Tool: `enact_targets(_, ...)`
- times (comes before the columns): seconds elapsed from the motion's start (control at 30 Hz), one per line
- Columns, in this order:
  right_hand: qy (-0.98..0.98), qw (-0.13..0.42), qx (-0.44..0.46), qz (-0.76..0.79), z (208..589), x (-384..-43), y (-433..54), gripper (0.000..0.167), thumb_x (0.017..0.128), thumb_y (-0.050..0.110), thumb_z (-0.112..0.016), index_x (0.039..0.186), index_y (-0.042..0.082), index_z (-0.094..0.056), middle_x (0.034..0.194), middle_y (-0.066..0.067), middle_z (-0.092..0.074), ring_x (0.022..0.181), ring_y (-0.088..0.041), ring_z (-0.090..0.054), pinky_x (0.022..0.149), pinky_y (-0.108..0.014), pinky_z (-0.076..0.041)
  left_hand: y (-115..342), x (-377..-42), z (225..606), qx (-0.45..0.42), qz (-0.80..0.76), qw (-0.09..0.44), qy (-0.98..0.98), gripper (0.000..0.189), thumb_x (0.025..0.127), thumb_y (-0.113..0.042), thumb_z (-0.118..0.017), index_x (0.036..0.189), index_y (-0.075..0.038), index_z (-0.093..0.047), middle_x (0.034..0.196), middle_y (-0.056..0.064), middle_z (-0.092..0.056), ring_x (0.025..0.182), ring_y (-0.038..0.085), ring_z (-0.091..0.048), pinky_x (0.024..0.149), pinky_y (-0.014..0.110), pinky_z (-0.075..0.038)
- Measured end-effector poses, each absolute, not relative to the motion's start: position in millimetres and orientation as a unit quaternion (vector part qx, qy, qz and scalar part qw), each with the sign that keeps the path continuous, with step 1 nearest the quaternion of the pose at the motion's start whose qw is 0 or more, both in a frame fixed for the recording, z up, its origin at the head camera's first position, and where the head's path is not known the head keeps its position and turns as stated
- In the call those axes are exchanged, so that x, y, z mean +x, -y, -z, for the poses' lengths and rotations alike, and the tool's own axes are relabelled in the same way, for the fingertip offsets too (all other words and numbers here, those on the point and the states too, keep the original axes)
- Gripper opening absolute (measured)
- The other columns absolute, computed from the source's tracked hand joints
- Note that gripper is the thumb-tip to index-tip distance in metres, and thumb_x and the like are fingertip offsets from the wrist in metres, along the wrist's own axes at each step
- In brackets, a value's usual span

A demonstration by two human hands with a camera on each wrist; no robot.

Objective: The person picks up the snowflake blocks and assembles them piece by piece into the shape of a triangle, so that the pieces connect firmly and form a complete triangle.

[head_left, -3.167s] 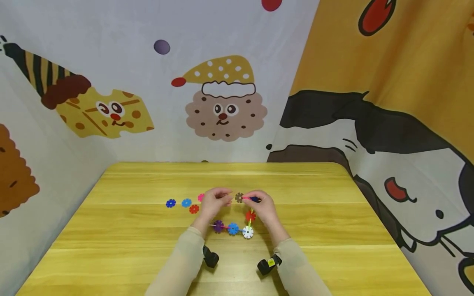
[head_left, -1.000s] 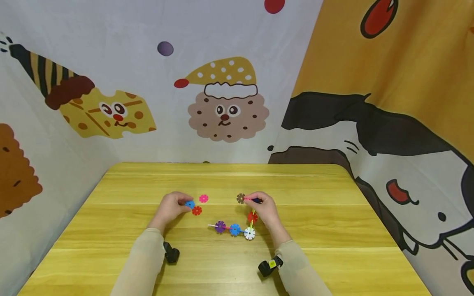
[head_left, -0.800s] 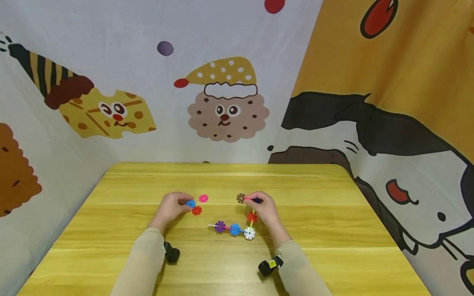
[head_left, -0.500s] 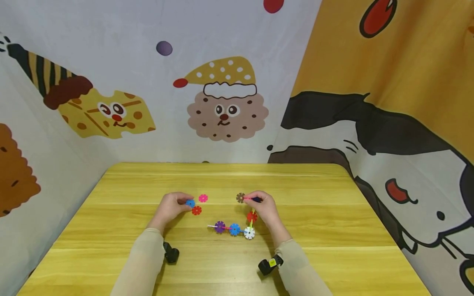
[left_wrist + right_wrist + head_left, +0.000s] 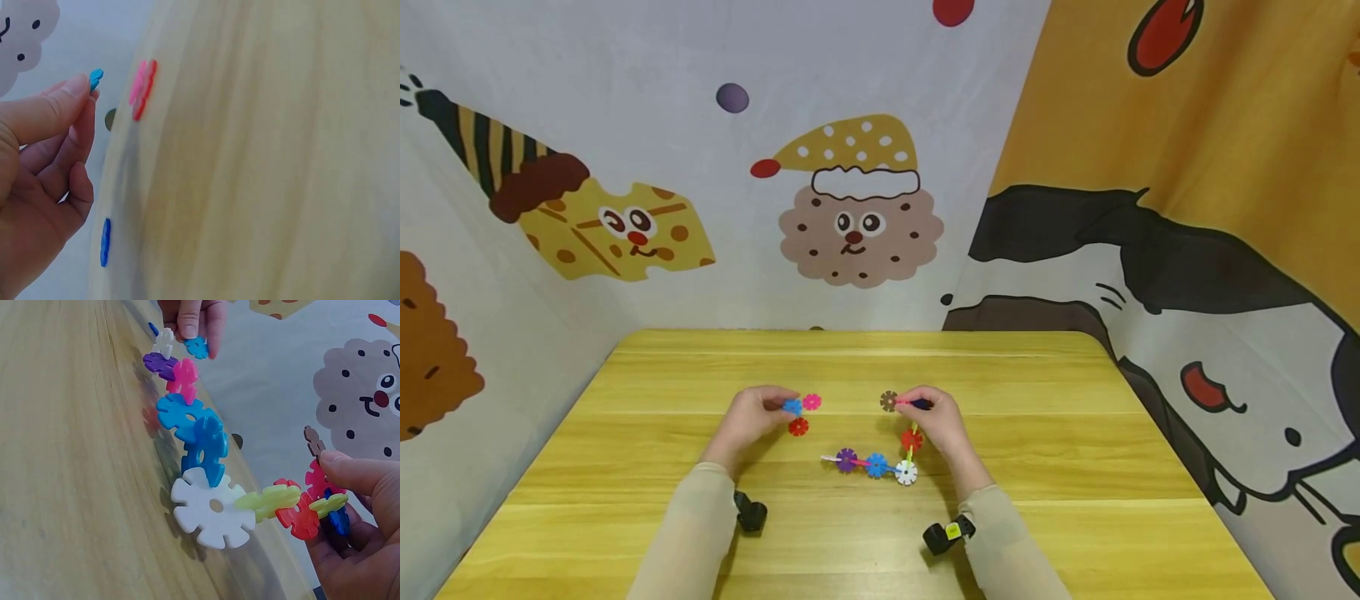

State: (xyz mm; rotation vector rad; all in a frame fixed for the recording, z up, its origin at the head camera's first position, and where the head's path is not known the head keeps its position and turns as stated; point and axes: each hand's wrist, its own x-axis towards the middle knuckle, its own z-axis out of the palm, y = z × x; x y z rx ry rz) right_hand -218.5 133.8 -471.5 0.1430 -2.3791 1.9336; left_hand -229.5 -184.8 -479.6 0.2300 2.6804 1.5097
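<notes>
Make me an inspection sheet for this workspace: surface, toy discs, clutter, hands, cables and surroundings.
Surface: wood-grain table.
Job's things: chain of notched discs, linked and bent; loose pink disc, loose red disc and dark blue disc lie on the table.
Clutter: nothing seen.
Grippers: left hand pinches a light blue disc; right hand holds the chain beside its brown disc.
Cables: nothing seen.
Surroundings: cartoon-printed backdrop behind the table.

My pinched disc (image 5: 197, 347) is light blue; my chain (image 5: 214, 439) combines white, yellow-green, red, blues, pink, purple and brown. The table (image 5: 850, 542) bears yellow wood grain.
</notes>
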Motion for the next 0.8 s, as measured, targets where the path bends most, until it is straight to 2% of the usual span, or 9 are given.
enact_targets(0.17, 0.770, 0.033, 0.050, -0.635, 472, -218, -135, 0.008, 0.084, 0.000, -0.077, 0.091, -0.002, -0.074, 0.093, -0.011, -0.070, 0.084, -0.023, -0.063, 0.068, -0.028, -0.053, 172, -228, 472, 0.087, -0.520, 0.037, -0.849, 0.030, 0.088, -0.007, -0.075, 0.118, -0.005, -0.072, 0.111, 0.008, -0.070, 0.097, 0.021, -0.063, 0.080, 0.033, -0.055)
enact_targets(0.33, 0.772, 0.032, 0.049, -0.633, 472, -218, -135, 0.008, 0.085, 0.002, -0.077, 0.092, -0.001, -0.074, 0.094, -0.010, -0.071, 0.085, -0.022, -0.063, 0.069, -0.027, -0.053, 154, -226, 465, 0.124, -0.520, 0.020, -0.845, 0.029, 0.089, -0.003, -0.072, 0.118, -0.003, -0.071, 0.111, 0.008, -0.070, 0.096, 0.021, -0.063, 0.078, 0.031, -0.054)
enact_targets(0.6, 0.785, 0.032, 0.035, -0.617, 474, -218, -137, 0.011, 0.086, 0.006, -0.078, 0.094, 0.000, -0.073, 0.096, -0.009, -0.069, 0.088, -0.024, -0.062, 0.070, -0.028, -0.051, 117, -227, 463, 0.141, -0.526, 0.002, -0.839, 0.026, 0.089, -0.002, -0.072, 0.115, -0.005, -0.073, 0.094, 0.001, -0.069, 0.084, 0.017, -0.062, 0.070, 0.028, -0.053)
enact_targets(0.8, 0.791, 0.029, 0.024, -0.611, 474, -219, -139, 0.008, 0.086, 0.008, -0.077, 0.092, 0.004, -0.073, 0.095, -0.005, -0.068, 0.086, -0.022, -0.061, 0.071, -0.029, -0.051, 95, -228, 460, 0.152, -0.549, -0.003, -0.822, 0.024, 0.089, -0.003, -0.072, 0.113, -0.009, -0.075, 0.101, 0.003, -0.072, 0.083, 0.015, -0.066, 0.073, 0.030, -0.056)
